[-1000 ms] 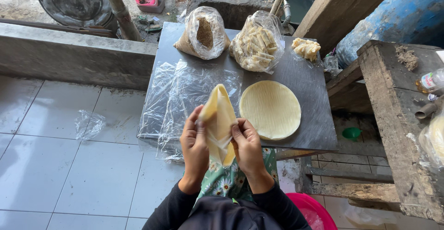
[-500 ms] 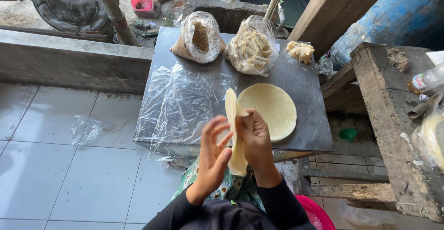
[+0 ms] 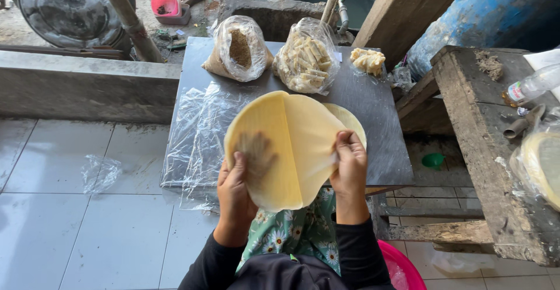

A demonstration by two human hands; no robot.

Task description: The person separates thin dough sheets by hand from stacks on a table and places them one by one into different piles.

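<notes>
While two thin round yellow wrappers (image 3: 289, 147) are being held up above the near edge of the desk (image 3: 373, 109), they are peeled apart like the pages of an open book. The left sheet is backed by the left hand (image 3: 236, 188), whose fingers show as a shadow through it, and the right sheet is pinched at its lower edge by the right hand (image 3: 350, 164). The hands are set apart, each closed on its own sheet, with the sheets joined along an upright fold between them. Part of a further wrapper stack (image 3: 353, 121) is seen lying on the desk just behind the right sheet. A crumpled clear plastic sheet (image 3: 198, 132) is spread over the left part of the desk and hangs over its edge. At the far edge, a bag of brown filling (image 3: 239, 48) is set beside a bag of pale sticks (image 3: 306, 60), with a small heap of pale pieces (image 3: 367, 60) to the right. A wooden bench (image 3: 484, 150) stands right of the desk, and a pink basin (image 3: 402, 269) is partly seen below.
</notes>
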